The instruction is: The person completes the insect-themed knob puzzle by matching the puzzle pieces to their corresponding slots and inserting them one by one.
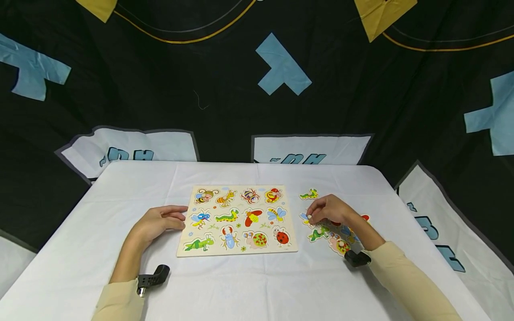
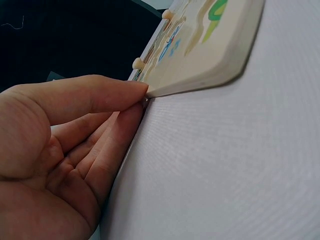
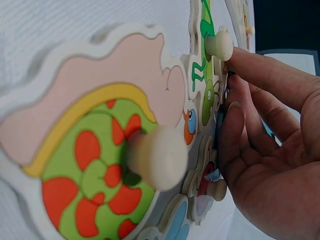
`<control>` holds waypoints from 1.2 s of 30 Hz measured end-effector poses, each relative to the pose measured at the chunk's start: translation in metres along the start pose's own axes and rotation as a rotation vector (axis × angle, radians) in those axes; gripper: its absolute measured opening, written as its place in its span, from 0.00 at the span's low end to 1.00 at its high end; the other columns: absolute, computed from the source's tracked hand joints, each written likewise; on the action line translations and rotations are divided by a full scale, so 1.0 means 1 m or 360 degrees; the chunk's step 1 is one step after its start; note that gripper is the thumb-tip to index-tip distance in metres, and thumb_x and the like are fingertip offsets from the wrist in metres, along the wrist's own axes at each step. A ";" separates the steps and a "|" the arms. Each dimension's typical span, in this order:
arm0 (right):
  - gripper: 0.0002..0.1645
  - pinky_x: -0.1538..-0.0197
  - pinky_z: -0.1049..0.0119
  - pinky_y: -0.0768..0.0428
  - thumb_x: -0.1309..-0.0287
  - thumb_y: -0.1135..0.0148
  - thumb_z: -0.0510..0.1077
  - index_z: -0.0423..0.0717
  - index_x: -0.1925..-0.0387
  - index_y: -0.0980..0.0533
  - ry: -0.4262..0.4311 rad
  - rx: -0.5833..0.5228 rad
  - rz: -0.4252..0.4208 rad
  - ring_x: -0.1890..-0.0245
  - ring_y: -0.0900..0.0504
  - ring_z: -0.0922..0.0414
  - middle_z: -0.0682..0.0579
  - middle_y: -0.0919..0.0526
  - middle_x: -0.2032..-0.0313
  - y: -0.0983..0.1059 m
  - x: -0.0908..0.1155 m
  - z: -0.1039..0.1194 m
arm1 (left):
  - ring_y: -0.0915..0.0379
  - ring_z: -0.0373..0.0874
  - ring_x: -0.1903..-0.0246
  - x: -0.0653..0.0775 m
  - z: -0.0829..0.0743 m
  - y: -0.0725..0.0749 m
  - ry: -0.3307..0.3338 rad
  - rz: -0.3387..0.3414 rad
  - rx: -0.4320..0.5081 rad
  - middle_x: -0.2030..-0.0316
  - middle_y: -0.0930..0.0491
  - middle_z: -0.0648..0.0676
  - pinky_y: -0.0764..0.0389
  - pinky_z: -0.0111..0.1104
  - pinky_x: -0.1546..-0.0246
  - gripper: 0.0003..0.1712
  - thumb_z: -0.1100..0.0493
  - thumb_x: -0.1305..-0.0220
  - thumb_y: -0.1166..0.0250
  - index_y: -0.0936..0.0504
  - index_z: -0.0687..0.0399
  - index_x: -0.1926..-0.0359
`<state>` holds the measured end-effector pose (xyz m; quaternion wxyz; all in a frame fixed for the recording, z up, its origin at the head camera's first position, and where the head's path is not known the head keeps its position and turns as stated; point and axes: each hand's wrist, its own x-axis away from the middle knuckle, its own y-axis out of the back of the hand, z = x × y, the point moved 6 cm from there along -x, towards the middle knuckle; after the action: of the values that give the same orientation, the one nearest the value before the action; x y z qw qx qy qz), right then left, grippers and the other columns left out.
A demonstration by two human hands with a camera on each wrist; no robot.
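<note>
A wooden insect puzzle board [image 1: 237, 223] lies flat, with printed bug pictures in rows. My left hand [image 1: 160, 221] is at its left edge; the left wrist view shows the thumb [image 2: 120, 95] and a fingertip pinching that edge. My right hand [image 1: 331, 209] is over the loose pieces right of the board. Its fingertips pinch a blue-and-yellow winged insect piece [image 1: 304, 219], partly hidden by the hand. Nearby lie a green grasshopper piece [image 1: 319, 233] and a snail piece [image 1: 340, 245], whose round wooden knob [image 3: 162, 157] looms close in the right wrist view.
A green caterpillar piece [image 1: 309, 194] lies apart, beyond the right hand. More knobbed pieces [image 1: 351, 234] lie partly under the right forearm. All this is on a white-covered table [image 1: 225, 290], with a black cloth [image 1: 217, 102] hanging behind its far edge.
</note>
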<state>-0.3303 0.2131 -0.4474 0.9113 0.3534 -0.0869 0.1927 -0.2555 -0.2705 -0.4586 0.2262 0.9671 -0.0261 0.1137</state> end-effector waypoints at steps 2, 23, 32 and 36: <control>0.13 0.68 0.64 0.25 0.54 0.21 0.43 0.45 0.64 0.13 -0.0002 0.0007 -0.0007 0.70 0.20 0.55 0.53 0.15 0.71 0.000 -0.001 0.000 | 0.21 0.36 0.60 0.000 0.000 0.000 -0.0002 -0.0002 -0.0004 0.58 0.14 0.51 0.26 0.24 0.57 0.40 0.61 0.48 0.24 0.24 0.60 0.33; 0.14 0.65 0.63 0.24 0.53 0.21 0.43 0.44 0.62 0.13 0.0050 0.0014 -0.0010 0.70 0.23 0.55 0.53 0.15 0.70 0.000 -0.005 0.012 | 0.20 0.35 0.61 0.001 -0.002 0.000 -0.0021 0.0003 0.0037 0.59 0.14 0.51 0.25 0.24 0.58 0.39 0.62 0.48 0.24 0.24 0.62 0.34; 0.13 0.65 0.64 0.27 0.53 0.21 0.45 0.47 0.63 0.13 0.0034 0.0081 -0.0030 0.69 0.25 0.56 0.54 0.15 0.70 -0.003 -0.010 0.024 | 0.21 0.35 0.60 0.000 -0.002 0.000 -0.0023 0.0003 0.0017 0.59 0.14 0.50 0.26 0.23 0.57 0.39 0.62 0.48 0.24 0.24 0.61 0.34; 0.13 0.64 0.62 0.26 0.54 0.21 0.43 0.46 0.64 0.13 0.0069 0.0067 -0.0032 0.70 0.24 0.56 0.54 0.16 0.72 -0.006 -0.013 0.030 | 0.21 0.35 0.60 0.000 -0.001 0.000 -0.0026 0.0004 0.0010 0.59 0.14 0.50 0.26 0.23 0.57 0.39 0.62 0.48 0.24 0.24 0.61 0.34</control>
<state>-0.3401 0.1854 -0.4329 0.9073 0.3690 -0.0596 0.1928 -0.2561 -0.2698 -0.4574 0.2229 0.9686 -0.0288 0.1063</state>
